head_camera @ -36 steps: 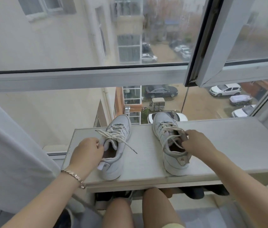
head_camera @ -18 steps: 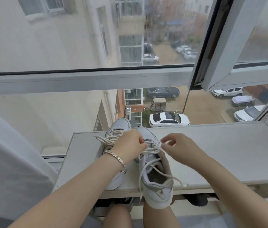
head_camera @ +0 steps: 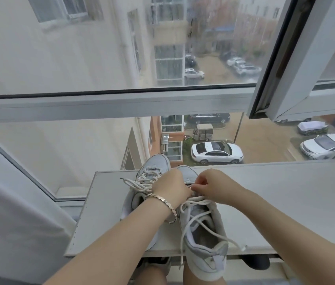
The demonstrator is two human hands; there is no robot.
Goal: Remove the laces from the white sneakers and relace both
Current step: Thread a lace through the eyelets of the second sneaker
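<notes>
Two white sneakers sit on a pale shelf point(head_camera: 275, 202) under the window. The left sneaker point(head_camera: 152, 167) lies further back, partly hidden by my left forearm, its lace point(head_camera: 135, 184) loose. The right sneaker point(head_camera: 201, 237) is closer, with its heel hanging over the shelf's front edge. Its untied lace point(head_camera: 209, 225) trails loose across the opening and over the heel. My left hand point(head_camera: 170, 189) and my right hand point(head_camera: 212, 186) meet over this sneaker's upper eyelets. Both pinch its lace there. A bracelet circles my left wrist.
A large window with a white frame point(head_camera: 121, 103) stands right behind the shelf; an open sash point(head_camera: 298, 58) hangs at the upper right. A white curtain point(head_camera: 8, 212) hangs at the left. My knees and dark shoes point(head_camera: 255, 262) are under the shelf's front edge.
The right sneaker has been pulled toward me and left, next to the other one. My left hand left the left sneaker and joined my right hand on the right sneaker's lace.
</notes>
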